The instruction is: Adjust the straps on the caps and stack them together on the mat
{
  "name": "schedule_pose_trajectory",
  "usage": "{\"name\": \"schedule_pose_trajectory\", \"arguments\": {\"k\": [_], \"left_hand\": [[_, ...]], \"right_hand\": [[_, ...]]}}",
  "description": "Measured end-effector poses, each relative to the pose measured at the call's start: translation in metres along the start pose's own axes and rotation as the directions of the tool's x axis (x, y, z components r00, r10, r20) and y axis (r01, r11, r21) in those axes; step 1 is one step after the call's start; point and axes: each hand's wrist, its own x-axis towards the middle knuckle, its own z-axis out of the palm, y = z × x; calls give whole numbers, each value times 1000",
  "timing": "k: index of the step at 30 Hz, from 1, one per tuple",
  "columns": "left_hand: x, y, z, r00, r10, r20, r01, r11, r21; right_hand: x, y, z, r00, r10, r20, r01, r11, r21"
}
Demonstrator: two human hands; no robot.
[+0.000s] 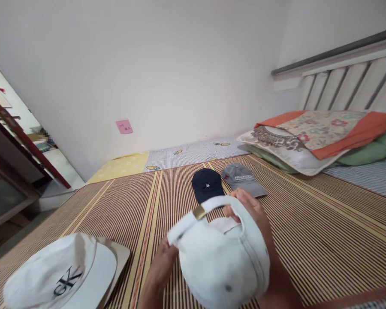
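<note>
A white baseball cap (223, 262) is held up in front of me, its back strap and metal buckle facing up and away. My left hand (162, 266) grips the cap's edge at the left end of the strap. At the far right side of the rim, my right hand (252, 208) is closed on the cap, with fingers showing through the back opening. Beyond it on the mat lie a navy cap (207, 182) and a grey cap (242, 178), side by side. To the left rests a white cap with black letters (54, 270), a beige brim showing under its own.
A striped bamboo mat (116, 210) covers the bed. Pillows with an orange floral cover (328, 128) are stacked at the right, near the headboard (354, 81). A pink note (124, 126) is on the white wall. At the left is a doorway with a red frame (48, 159).
</note>
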Motion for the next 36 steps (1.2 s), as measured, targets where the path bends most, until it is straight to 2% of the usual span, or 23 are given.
{"name": "schedule_pose_trajectory", "arguments": {"k": [4,9,14,21,23,28,31,36], "left_hand": [[-3,6,-8,997,36,62,-34,999,-30],[-18,21,-11,956,105,272,-107,994,-8],[-27,26,-10,952,92,293,-21,971,-237],[-34,29,-6,925,-2,379,89,974,-211],[-35,29,0,927,-15,375,109,966,-233],[-37,32,12,957,-39,286,128,946,-298],[-38,32,12,961,-8,278,95,949,-300],[-39,30,12,981,19,191,44,945,-323]], "right_hand": [[4,0,7,999,13,-45,-14,999,-35],[1,6,12,993,-35,-108,22,992,-123],[3,4,8,994,17,-112,-29,994,-104],[7,6,10,995,26,-93,-42,983,-178],[6,7,11,997,45,-70,-55,988,-145],[5,5,11,996,82,18,-81,995,-58],[5,3,10,994,99,50,-96,994,-50],[4,0,11,990,124,60,-122,992,-39]]}}
